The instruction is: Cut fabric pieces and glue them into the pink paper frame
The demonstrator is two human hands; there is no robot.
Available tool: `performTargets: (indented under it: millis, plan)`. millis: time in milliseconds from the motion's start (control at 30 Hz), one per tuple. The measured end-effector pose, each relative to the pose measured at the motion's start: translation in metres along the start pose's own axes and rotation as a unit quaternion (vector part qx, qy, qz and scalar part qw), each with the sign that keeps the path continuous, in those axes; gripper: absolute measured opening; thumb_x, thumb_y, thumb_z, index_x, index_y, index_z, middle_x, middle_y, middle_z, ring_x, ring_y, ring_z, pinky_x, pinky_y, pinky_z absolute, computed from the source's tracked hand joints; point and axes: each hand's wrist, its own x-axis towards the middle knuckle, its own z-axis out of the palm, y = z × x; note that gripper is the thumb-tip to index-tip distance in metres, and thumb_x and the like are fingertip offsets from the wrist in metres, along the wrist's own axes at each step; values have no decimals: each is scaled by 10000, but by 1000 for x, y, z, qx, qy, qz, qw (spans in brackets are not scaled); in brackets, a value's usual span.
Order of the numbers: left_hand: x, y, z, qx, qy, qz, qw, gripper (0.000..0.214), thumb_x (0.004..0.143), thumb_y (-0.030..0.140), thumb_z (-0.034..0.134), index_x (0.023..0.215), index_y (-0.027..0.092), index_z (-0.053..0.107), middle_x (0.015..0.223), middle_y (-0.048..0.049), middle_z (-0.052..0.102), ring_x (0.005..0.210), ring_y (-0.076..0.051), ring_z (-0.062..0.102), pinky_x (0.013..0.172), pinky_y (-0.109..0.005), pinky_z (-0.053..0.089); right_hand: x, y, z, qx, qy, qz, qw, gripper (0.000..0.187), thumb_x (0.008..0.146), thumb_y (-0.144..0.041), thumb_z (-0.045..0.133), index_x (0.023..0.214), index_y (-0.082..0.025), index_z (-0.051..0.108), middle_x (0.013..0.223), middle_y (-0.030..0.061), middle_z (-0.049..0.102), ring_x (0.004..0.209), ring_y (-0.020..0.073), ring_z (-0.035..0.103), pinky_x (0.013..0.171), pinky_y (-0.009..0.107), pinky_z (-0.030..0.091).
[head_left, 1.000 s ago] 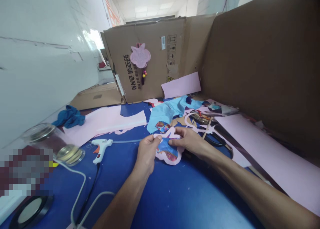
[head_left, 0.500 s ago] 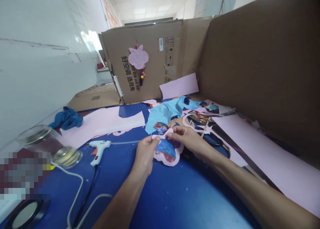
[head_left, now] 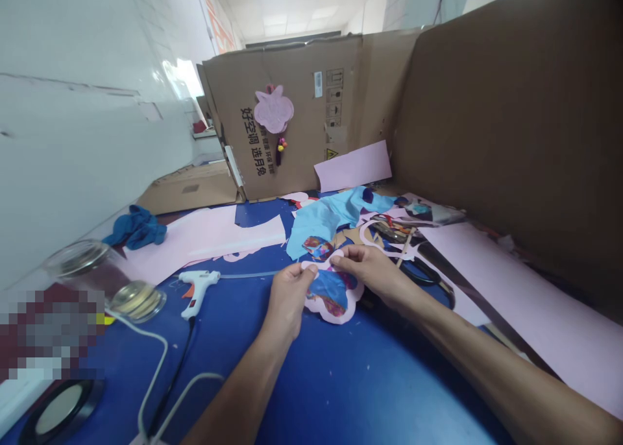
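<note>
Your left hand (head_left: 289,299) and your right hand (head_left: 370,273) are close together, and both of them pinch the upper edge of a flower-shaped pink paper cutout (head_left: 331,304) with blue and multicoloured fabric pieces on its middle. The grip is clamped on this cutout from two sides. The cutout is in front of you, over the middle of a blue tabletop (head_left: 341,386).

Just left of your hands lies a white hot glue gun (head_left: 195,290) with a long clear glue stick (head_left: 248,275) and a black cord. Further left is a clear glass jar (head_left: 102,279) lying on its side. Right of your hands are black-handled scissors (head_left: 423,273) and a thin wooden stick (head_left: 406,247).

Further away you have a light blue fabric piece (head_left: 321,224), a crumpled dark blue cloth (head_left: 136,228) and long pink paper sheets (head_left: 525,309). At the far end stands a brown cardboard panel (head_left: 292,120) with a pink flower-shaped decoration (head_left: 273,109) hanging on it.
</note>
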Motion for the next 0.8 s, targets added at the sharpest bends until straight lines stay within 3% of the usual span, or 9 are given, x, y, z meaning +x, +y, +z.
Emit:
performTargets:
  millis: [167, 333, 467, 800]
  plan:
    - [0, 2, 0, 6, -8, -5, 1000, 416, 679, 492, 928, 852, 138, 798, 696, -26, 711, 582, -121, 592, 605, -247, 495, -2, -6, 1, -5, 3, 15, 1000, 381, 729, -524, 875, 720, -189, 693, 614, -20, 644, 536, 124, 540, 523, 260, 422]
    - [-5, 9, 1, 11, -29, -43, 999, 463, 623, 521, 968, 789, 160, 730, 687, -11, 699, 567, -129, 624, 563, -241, 492, -2, -5, -2, -11, 25, -1, 1000, 395, 773, -551, 838, 735, -187, 690, 602, -18, 646, 530, 127, 546, 531, 264, 412]
    - [-7, 8, 2, 25, -38, -76, 996, 508, 582, 486, 986, 880, 159, 736, 775, -39, 751, 599, -166, 680, 583, -283, 547, 0, -2, -3, -6, 27, -15, 1000, 398, 800, -561, 827, 753, -186, 700, 609, -13, 649, 547, 136, 556, 551, 272, 427]
    - [-5, 5, 2, 29, -29, -83, 996, 446, 591, 421, 973, 867, 152, 749, 725, -35, 736, 571, -167, 673, 572, -296, 565, 0, -4, -2, 3, 28, -3, 1000, 363, 775, -526, 851, 738, -191, 715, 636, 1, 670, 565, 145, 557, 559, 283, 441]
